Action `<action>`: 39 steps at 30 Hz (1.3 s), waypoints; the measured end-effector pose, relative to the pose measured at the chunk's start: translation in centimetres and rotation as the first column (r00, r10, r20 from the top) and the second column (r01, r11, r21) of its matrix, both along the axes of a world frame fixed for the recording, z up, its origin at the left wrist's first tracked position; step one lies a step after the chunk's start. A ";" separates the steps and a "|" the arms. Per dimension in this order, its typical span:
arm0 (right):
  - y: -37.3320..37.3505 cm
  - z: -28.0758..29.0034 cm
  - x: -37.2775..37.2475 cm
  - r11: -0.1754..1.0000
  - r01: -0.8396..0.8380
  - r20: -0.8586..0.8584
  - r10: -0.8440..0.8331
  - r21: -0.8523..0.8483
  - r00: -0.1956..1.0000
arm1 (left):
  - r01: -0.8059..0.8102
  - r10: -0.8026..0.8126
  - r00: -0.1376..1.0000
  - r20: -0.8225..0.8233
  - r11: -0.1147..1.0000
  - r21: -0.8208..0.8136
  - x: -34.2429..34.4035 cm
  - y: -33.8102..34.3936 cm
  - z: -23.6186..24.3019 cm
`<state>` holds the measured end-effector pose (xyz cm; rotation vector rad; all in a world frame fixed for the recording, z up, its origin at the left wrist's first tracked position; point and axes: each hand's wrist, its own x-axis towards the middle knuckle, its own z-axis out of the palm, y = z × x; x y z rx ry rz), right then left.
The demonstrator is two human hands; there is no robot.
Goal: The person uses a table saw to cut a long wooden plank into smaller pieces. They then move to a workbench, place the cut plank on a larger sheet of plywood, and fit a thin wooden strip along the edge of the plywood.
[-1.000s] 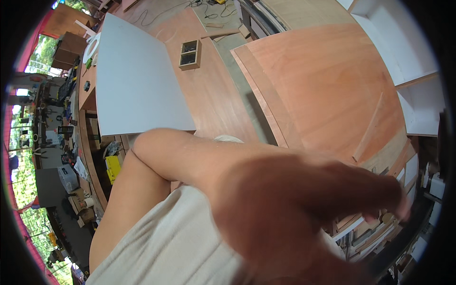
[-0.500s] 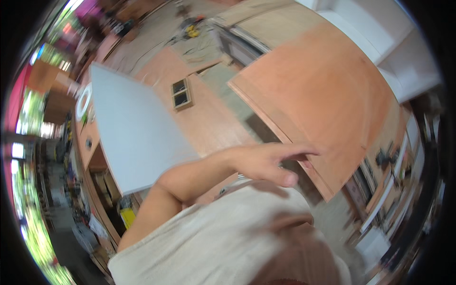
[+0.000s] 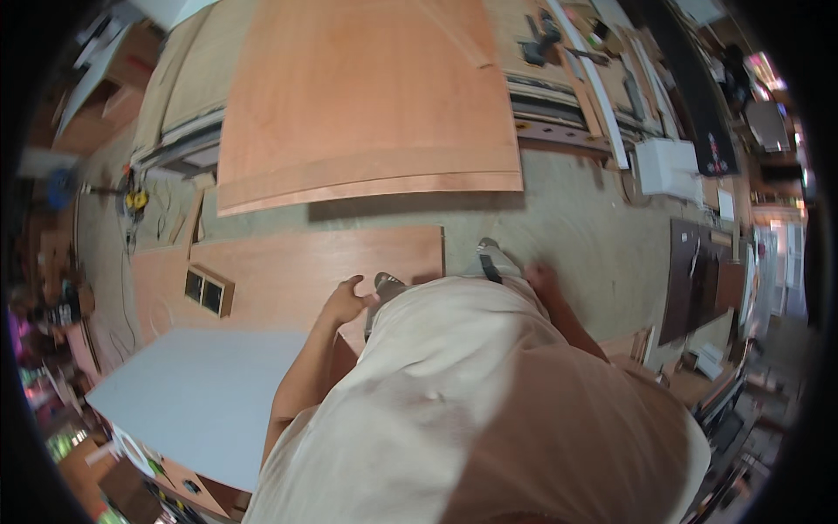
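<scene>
My left hand (image 3: 348, 302) hangs beside my left leg, above a plywood sheet (image 3: 323, 249) lying on the floor. Its thumb and fingers are spread, and nothing is in them. On the other side of my body, my right hand (image 3: 543, 278) hangs low by my right leg; motion blurs its fingers, so their pose is unclear. Ahead of both hands, a large reddish plywood panel (image 3: 367, 105) lies over a workbench with its near edge overhanging. Neither hand touches it. A smooth pale grey panel (image 3: 201, 393) lies at the left, near my left forearm.
A small wooden frame with two dark openings (image 3: 209, 290) rests on the floor sheet. A yellow power tool (image 3: 136, 200) stands on the floor at far left. A cordless drill (image 3: 541, 44) lies on the bench at right, near a white box (image 3: 668, 168). Dark boards (image 3: 690, 279) stand further right.
The view has swung round to the right, so the plywood panel now lies straight ahead. My left arm, earlier stretched across my body, has dropped to my left side. My right hand has come into view.
</scene>
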<state>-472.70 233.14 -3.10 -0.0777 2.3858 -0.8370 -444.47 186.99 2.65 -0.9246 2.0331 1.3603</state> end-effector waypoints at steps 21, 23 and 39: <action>-9.8 -11.1 -20.8 0.989 -0.123 -0.126 0.112 -0.082 0.986 | 0.431 -0.421 0.877 0.232 0.475 -0.767 -37.9 4.1 -7.4; -9.8 -10.0 -19.9 0.989 -0.130 -0.203 0.112 -0.077 0.973 | 0.548 -0.490 0.812 0.318 0.453 -0.703 -39.7 4.8 -7.7; -7.2 -9.4 -20.6 0.920 -0.280 -0.052 0.276 -0.275 0.960 | 0.576 -0.486 0.801 0.350 0.466 -0.672 -39.5 5.8 -8.5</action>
